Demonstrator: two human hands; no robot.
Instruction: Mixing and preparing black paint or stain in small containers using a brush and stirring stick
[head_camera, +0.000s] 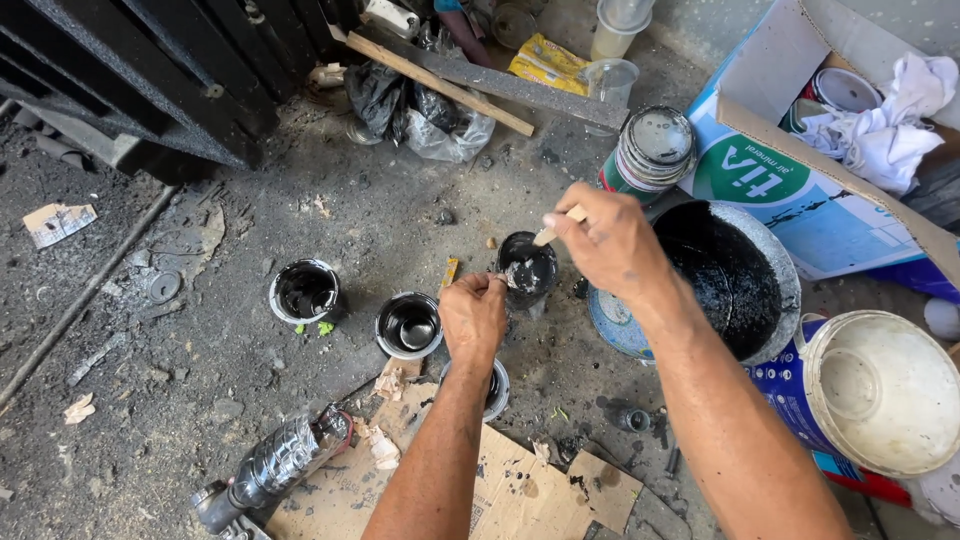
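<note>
My left hand (473, 315) grips the near rim of a small tin of black paint (528, 268) standing on the dirty concrete floor. My right hand (606, 240) is closed on a pale wooden stick (556, 227) whose lower end dips into that tin. Left of my hands stand two more small open tins with black paint, one close by (408, 325) and one further left (304, 291). Another tin (497, 388) is partly hidden under my left wrist.
A large black-filled pan (730, 280) and a closed can (650, 150) lie to the right, with a white bucket (880, 390) and a cardboard box of rags (850, 130). Cardboard sheet (510, 480) and a taped roller (280, 465) lie near me. Black metal grating (150, 70) at far left.
</note>
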